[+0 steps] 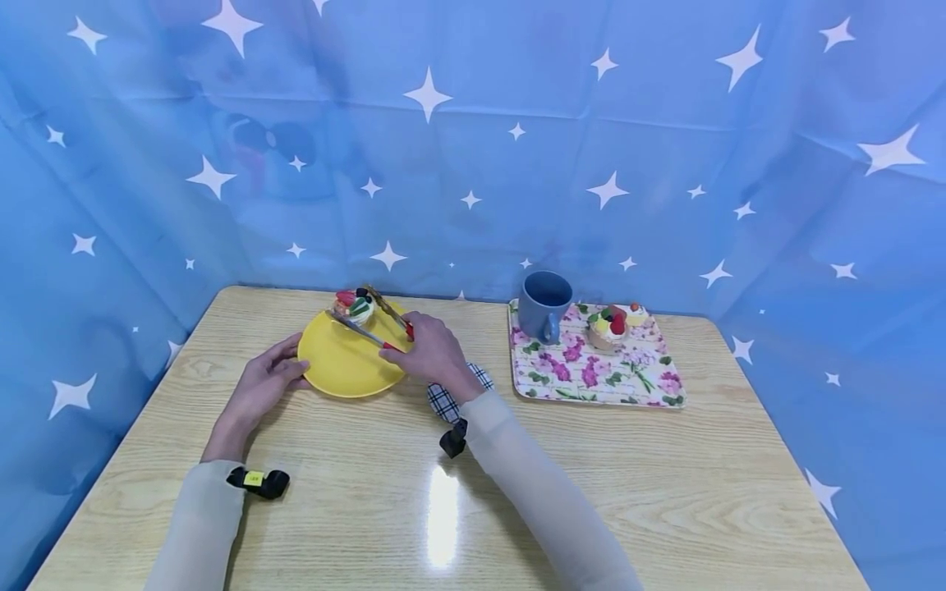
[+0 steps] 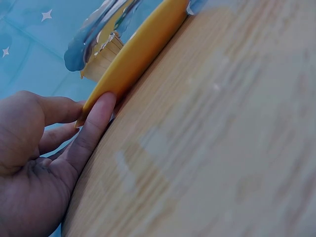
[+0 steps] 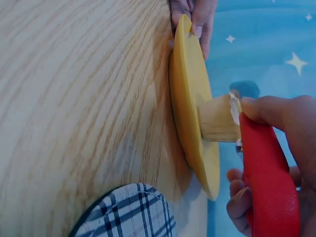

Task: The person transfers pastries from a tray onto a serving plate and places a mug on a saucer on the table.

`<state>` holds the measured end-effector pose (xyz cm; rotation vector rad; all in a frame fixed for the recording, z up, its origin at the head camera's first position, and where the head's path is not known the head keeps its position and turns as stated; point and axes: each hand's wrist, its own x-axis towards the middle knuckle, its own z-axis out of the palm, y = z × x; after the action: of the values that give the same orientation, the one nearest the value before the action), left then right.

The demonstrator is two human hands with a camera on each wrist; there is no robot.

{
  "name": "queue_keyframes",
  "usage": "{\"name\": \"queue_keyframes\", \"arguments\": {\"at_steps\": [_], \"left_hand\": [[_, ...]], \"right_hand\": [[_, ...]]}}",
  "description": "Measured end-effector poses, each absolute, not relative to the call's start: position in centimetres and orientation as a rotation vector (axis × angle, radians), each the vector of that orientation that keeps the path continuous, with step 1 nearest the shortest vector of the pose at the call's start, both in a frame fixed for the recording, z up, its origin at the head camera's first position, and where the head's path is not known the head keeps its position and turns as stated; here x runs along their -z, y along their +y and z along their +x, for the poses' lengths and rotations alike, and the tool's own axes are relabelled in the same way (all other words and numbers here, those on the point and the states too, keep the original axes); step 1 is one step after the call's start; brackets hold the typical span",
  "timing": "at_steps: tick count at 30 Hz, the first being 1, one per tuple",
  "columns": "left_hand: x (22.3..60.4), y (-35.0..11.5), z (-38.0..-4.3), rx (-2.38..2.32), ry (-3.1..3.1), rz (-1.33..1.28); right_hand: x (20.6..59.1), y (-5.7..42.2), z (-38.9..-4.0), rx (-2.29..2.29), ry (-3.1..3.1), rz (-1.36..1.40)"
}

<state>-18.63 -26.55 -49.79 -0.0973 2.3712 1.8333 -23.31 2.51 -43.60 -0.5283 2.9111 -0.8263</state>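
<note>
A round yellow plate [image 1: 347, 365] is at the left of the table, and my left hand [image 1: 266, 382] pinches its near-left rim. In the left wrist view the thumb [image 2: 96, 116] presses one side of that rim, with the fingers on the other. My right hand [image 1: 438, 349] grips a pair of tongs [image 1: 360, 331] by the red handles [image 3: 269, 182]. A cream tart topped with fruit [image 1: 356, 307] stands at the plate's far side, between the two tong arms. Whether both tips touch it, I cannot tell.
To the right lies a flowered tray [image 1: 584, 390] holding a blue mug [image 1: 543, 305], a fruit tart [image 1: 608, 330] and another small pastry [image 1: 636, 314]. A plaid oval piece [image 1: 443, 402] lies under my right wrist. Behind the table hangs a blue starred curtain [image 1: 473, 148].
</note>
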Motion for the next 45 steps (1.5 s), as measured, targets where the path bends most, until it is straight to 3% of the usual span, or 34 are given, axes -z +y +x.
{"name": "queue_keyframes", "arguments": {"at_steps": [45], "left_hand": [[49.8,-26.6,-18.5,-1.866,2.358,-0.074]], "right_hand": [[42.1,6.5,-19.8,0.972,2.928,-0.609]]}}
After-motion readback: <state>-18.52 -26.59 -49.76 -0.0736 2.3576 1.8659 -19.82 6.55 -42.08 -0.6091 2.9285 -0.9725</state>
